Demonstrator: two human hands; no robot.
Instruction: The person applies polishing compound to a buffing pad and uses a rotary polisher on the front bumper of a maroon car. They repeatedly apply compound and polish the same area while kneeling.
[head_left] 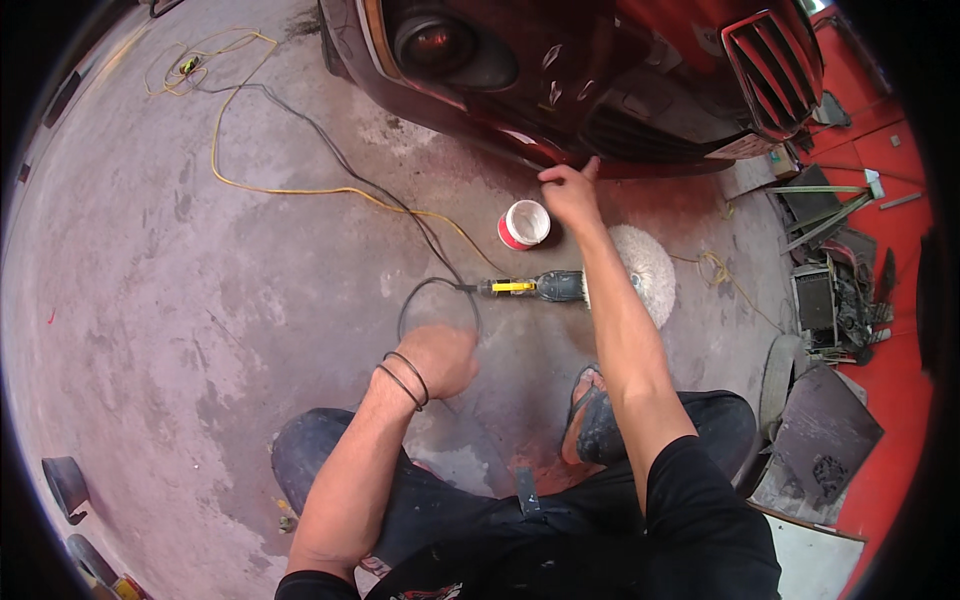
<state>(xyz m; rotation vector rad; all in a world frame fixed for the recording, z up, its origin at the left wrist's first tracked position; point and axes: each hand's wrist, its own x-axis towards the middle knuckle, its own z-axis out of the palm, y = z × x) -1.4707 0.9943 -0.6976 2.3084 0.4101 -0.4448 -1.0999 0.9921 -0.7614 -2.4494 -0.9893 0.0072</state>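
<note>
My right hand (572,195) reaches to the lower bumper edge of a dark red car (610,35). Its thumb and a finger are spread apart, with nothing visible between them; the fingertip seems to touch the bumper. Below the bumper, a red-and-white tub (525,225) of pale paste stands upright on the floor. A corded polisher (558,286) lies beyond my left hand, its round white wool pad (645,275) partly behind my right forearm. My left hand (440,358), slightly blurred, is curled into a fist near the polisher's cord. Whatever it holds, if anything, is hidden.
A yellow cord (290,190) and a dark cord (335,145) run across the concrete floor at the left. Car parts and panels (825,430) are piled along the red area (890,440) at the right. My sandalled foot (580,420) is under my right arm.
</note>
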